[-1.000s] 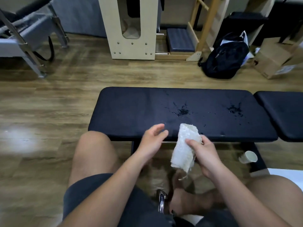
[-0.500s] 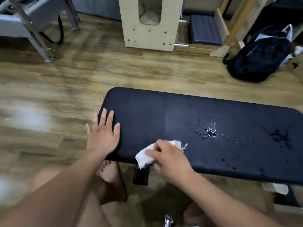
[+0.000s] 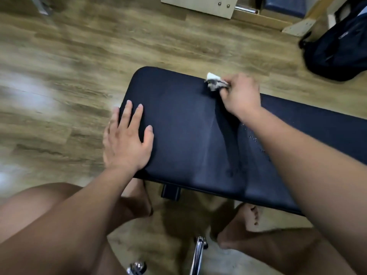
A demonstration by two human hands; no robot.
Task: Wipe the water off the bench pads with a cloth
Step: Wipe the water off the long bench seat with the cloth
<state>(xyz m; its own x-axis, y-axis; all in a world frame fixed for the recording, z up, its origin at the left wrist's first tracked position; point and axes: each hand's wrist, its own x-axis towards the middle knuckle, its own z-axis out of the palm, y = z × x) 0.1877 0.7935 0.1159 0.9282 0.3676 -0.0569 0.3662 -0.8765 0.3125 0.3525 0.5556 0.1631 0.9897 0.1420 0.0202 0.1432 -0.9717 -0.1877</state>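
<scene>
Right hand (image 3: 241, 94) grips bunched cloth (image 3: 213, 82) at far edge of bench pad (image 3: 178, 135). Left hand (image 3: 127, 139) flat, fingers straight, pressing pad's left end. Pad's long axis runs left to right. Visible droplets (image 3: 252, 136) lie bodyward of cloth, beside right forearm, so right hand nearer.

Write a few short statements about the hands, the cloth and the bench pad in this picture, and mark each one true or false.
1. The right hand grips the cloth. True.
2. The left hand lies flat on the left end of the bench pad. True.
3. The cloth is at the pad's near edge. False: it is at the far edge.
4. The pad is fully dry. False: water drops lie on it.
</scene>
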